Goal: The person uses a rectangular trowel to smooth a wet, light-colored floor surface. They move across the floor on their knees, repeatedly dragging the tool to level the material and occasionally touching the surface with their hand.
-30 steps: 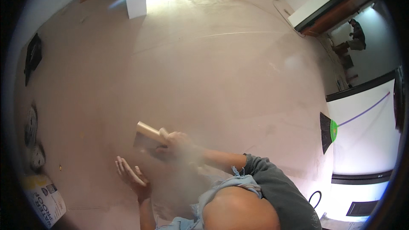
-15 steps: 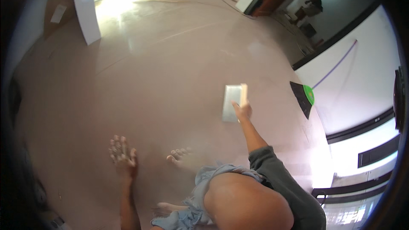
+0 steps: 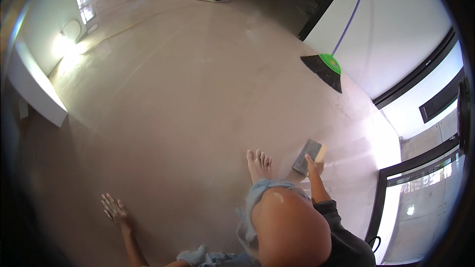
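My right hand grips a wide scraper, a flat grey rectangular blade with a pale wooden handle along one long side. My thumb lies over its near face. The scraper is low over the brownish floor, beside my bare foot; whether its edge touches the floor I cannot tell. Away to the left, my left hand is open with its fingers spread, pale dust on them. It holds nothing and is near or on the floor.
A green and black broom with a purple handle leans on the white wall at the right. Past it is a dark-framed doorway. A bright lamp glows at the far left, its cord crossing the floor. A glass door stands at the right.
My right hand has brought the scraper nearer and to the right, and its blade now looks darker. My left hand has shifted left and nearer. The view has turned right.
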A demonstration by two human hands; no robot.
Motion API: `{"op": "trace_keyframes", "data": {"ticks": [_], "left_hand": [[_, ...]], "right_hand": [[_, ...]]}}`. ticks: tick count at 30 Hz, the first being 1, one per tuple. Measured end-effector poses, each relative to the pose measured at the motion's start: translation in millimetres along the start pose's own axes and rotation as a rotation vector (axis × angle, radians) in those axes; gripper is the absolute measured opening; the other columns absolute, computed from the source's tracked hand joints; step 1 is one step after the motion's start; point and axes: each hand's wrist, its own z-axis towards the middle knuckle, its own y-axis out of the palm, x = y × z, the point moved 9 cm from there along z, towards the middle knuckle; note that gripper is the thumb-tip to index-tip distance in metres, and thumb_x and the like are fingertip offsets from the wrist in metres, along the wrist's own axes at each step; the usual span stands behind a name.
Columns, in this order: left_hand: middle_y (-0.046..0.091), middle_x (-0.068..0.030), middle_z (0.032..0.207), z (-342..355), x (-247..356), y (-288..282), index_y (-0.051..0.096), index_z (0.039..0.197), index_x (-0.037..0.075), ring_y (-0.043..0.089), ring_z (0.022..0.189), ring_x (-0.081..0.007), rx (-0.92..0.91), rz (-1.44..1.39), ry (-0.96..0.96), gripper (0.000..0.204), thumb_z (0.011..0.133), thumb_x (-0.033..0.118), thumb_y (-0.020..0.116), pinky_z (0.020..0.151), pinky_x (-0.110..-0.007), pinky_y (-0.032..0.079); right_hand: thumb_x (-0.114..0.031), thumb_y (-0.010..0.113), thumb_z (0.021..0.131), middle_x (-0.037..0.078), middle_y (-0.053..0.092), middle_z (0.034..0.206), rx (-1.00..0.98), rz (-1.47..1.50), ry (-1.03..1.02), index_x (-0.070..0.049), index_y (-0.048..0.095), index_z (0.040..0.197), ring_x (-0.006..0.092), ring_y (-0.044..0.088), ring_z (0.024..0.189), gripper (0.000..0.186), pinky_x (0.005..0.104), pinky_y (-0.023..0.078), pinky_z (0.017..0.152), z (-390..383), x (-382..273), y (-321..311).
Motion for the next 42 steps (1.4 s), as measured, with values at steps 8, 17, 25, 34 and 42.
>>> {"op": "trace_keyframes", "data": {"ticks": [8,17,25,34,42], "left_hand": [[0.029,-0.0234,0.174,-107.7,131.5,-40.0,0.037,0.167,0.004,0.028,0.159,-0.0460,-0.419,-0.060,0.474,0.072,0.102,0.014,0.066,0.125,-0.061,0.028],[0.064,-0.0095,0.121,-135.3,158.6,-137.4,0.053,0.160,0.004,0.046,0.092,-0.0177,-0.596,-0.549,-0.207,0.056,0.109,0.024,0.064,0.077,-0.034,0.040],[0.073,-0.0070,0.106,-130.8,246.8,-225.8,0.061,0.152,0.004,0.054,0.076,-0.0122,-0.539,-0.778,-0.302,0.047,0.108,0.021,0.063,0.067,-0.029,0.045],[0.074,-0.0183,0.124,-2.1,462.4,-199.8,0.073,0.138,0.006,0.073,0.107,-0.0283,-0.930,-0.712,0.351,0.045,0.096,-0.008,0.067,0.092,-0.041,0.058],[0.076,-0.0124,0.101,50.0,444.1,-122.9,0.073,0.134,0.002,0.073,0.092,-0.0236,-0.655,-0.768,0.182,0.031,0.106,0.000,0.059,0.085,-0.035,0.057]], "right_hand": [[-0.070,0.092,0.071,0.030,0.075,0.117,-0.163,-0.144,-0.197,0.011,0.068,0.122,0.0467,0.074,0.111,0.099,0.0528,0.060,0.089,128.9,-158.1,95.5],[-0.064,0.093,0.073,0.029,0.076,0.115,-0.366,-0.046,-0.858,0.010,0.066,0.125,0.0471,0.076,0.105,0.095,0.0539,0.060,0.091,123.8,-353.0,206.4],[-0.058,0.097,0.072,0.029,0.077,0.100,-0.559,-0.050,-1.053,0.013,0.067,0.113,0.0390,0.080,0.091,0.087,0.0495,0.064,0.074,65.2,-492.9,272.3],[-0.051,0.094,0.079,0.028,0.077,0.098,-0.379,-0.111,-1.431,0.010,0.064,0.120,0.0383,0.080,0.083,0.080,0.0437,0.065,0.068,16.2,-508.8,286.7],[-0.049,0.093,0.082,0.029,0.076,0.094,-0.456,-0.054,-1.204,0.010,0.064,0.113,0.0348,0.080,0.080,0.074,0.0440,0.064,0.066,30.9,-505.9,278.4]]}}
